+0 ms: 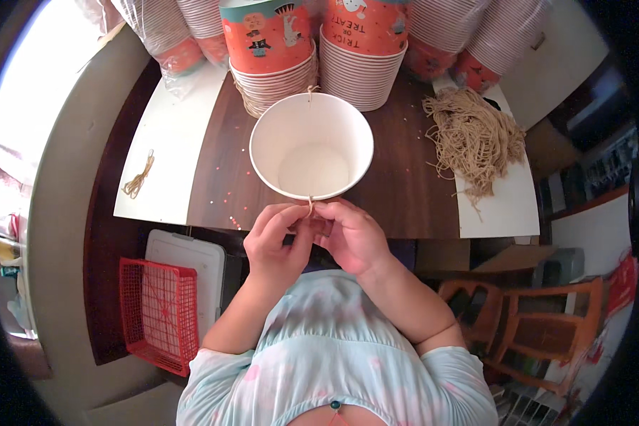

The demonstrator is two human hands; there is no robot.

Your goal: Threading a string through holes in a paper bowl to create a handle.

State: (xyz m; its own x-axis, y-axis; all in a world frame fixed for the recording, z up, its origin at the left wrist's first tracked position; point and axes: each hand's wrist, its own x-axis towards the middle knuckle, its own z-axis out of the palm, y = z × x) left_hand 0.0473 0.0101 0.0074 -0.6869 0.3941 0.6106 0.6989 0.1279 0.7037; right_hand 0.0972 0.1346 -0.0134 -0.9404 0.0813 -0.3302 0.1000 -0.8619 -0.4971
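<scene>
A white paper bucket (312,145) stands upright on the dark wooden table (405,192), its open top facing me. A thin tan string (309,206) hangs over its near rim, and another bit of string shows at its far rim. My left hand (277,238) and my right hand (351,234) meet just below the near rim, fingers pinched together on that string. Both hands touch each other at the fingertips.
Stacks of orange printed paper buckets (366,67) line the back of the table. A heap of tan strings (476,138) lies at the right, a small string bundle (138,181) at the left. A red basket (160,312) and wooden chair (539,323) stand below.
</scene>
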